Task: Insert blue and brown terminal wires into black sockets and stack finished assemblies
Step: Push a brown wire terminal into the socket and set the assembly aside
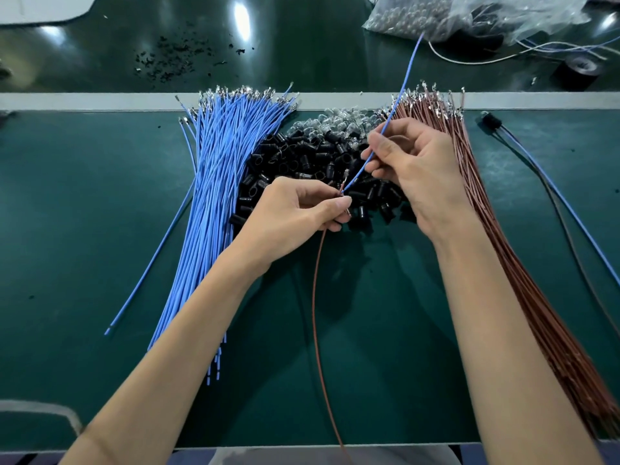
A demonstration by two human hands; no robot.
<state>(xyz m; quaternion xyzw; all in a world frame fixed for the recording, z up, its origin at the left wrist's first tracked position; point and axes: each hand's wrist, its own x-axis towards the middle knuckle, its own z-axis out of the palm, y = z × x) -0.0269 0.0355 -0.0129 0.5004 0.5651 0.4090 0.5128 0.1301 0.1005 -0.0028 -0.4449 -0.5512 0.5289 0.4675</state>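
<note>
left hand (pixel 295 209) pinching brown wire (pixel 313 297), seemingly at its tip | right hand (pixel 416 169) pinching blue wire (pixel 404 88) | socket heap (pixel 302 156) beneath, between blue bundle (pixel 208 196) and brown bundle (pixel 503 246)

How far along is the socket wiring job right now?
Done: one finished assembly lies at the far right, alone. In hand: the left hand pinches a brown wire and the right hand a blue wire, their terminal ends meeting. Left: the large blue bundle, brown bundle and socket pile.
</note>
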